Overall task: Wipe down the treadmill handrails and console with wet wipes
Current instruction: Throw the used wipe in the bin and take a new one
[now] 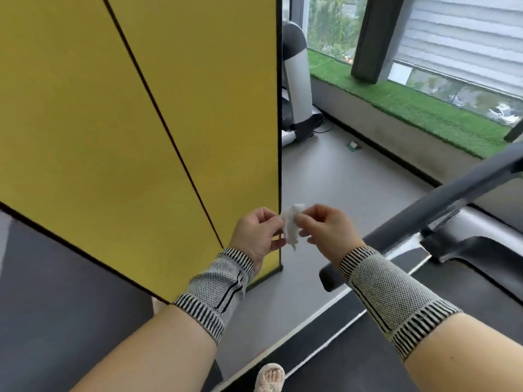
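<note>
A small crumpled white wet wipe [291, 226] hangs in the air at mid-frame. My left hand [259, 236] pinches its left edge and my right hand [325, 230] pinches its right edge. Both hands are held in front of me, to the left of the treadmill's dark grey handrail [441, 210], which slants from lower middle up to the right edge. Neither hand touches the rail. The black treadmill belt [353, 360] runs along the bottom right. The console is out of view.
A tall yellow panel [135, 123] with black seams fills the left half, very close to my left hand. Grey floor [348, 179] lies beyond, with another machine [297, 86] by a window ledge of green turf [410, 106]. My slippered foot [270, 377] shows at the bottom.
</note>
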`<state>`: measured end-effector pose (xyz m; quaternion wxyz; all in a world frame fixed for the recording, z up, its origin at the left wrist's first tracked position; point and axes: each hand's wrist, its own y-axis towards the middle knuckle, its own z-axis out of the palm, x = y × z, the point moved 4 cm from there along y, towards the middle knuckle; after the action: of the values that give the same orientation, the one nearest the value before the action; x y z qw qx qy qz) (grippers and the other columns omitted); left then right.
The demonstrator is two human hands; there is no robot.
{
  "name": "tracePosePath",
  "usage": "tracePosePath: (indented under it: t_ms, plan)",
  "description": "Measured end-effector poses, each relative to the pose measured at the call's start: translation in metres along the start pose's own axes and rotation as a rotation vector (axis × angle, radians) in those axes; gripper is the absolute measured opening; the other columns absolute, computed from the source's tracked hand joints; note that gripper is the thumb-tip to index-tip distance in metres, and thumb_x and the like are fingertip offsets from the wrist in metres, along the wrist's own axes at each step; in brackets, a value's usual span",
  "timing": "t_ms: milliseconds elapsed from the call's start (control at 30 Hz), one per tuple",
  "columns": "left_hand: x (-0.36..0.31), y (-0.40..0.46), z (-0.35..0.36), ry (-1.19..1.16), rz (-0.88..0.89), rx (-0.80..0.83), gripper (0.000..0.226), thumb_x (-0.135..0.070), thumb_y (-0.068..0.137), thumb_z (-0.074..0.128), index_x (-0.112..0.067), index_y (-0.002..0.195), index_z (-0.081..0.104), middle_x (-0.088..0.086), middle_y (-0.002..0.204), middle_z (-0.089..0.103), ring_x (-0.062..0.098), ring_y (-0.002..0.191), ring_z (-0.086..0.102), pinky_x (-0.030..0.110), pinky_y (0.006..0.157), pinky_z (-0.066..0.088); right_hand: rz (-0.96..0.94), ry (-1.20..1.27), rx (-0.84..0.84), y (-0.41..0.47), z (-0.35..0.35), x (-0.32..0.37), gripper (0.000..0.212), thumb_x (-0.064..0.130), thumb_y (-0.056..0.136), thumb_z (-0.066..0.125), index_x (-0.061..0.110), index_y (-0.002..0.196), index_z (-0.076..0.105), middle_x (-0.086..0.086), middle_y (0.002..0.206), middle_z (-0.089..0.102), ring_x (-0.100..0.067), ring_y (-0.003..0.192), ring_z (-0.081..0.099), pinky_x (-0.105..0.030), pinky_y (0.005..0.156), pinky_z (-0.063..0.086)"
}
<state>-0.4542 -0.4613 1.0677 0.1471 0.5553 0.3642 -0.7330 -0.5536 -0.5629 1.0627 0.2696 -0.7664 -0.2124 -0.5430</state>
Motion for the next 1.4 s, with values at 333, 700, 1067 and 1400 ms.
tracePosePath:
  t_ms: [333,700,1067,1400]
  plan:
    - [0.036,-0.074,-0.078,-0.023,-0.036,-0.172,0.025,0.005,0.087,0.053,-0.01,0.068,0.05,0.006,0.066,0.061,0.015,0.057,0.062,0.029,0.053,0.053,0.03,0.047,0.216,-0.06,0.08,-0.012,0.018,0.007,0.082,0.061,0.008,0.064,0.064,-0.008,0.062,0.059,-0.023,0.064,0.057,-0.045,0.068,0.056]
    - [0.06,-0.103,-0.213,0.19,-0.001,-0.555,0.012,-0.017,0.082,0.069,-0.016,0.08,0.057,-0.002,0.078,0.06,0.017,0.072,0.056,0.03,0.066,0.049,0.236,0.231,0.239,-0.084,0.176,-0.001,0.012,0.006,0.087,0.055,0.003,0.077,0.061,-0.01,0.075,0.057,-0.023,0.07,0.058,-0.029,0.059,0.05]
    - [0.111,-0.114,-0.278,0.235,-0.061,-0.531,0.013,-0.023,0.081,0.075,-0.016,0.086,0.066,-0.001,0.089,0.07,0.023,0.091,0.069,0.043,0.083,0.057,0.33,0.255,0.546,-0.104,0.299,-0.041,0.011,0.009,0.089,0.059,0.002,0.086,0.067,-0.011,0.077,0.07,-0.02,0.068,0.065,-0.031,0.066,0.052]
    - [0.223,-0.045,-0.404,0.224,-0.041,-0.377,0.01,-0.012,0.084,0.07,-0.013,0.081,0.06,0.015,0.091,0.071,0.023,0.083,0.068,0.034,0.072,0.056,0.207,0.032,0.442,-0.09,0.436,-0.144,0.01,0.018,0.088,0.062,0.01,0.095,0.064,-0.007,0.081,0.066,-0.015,0.065,0.06,-0.031,0.064,0.052]
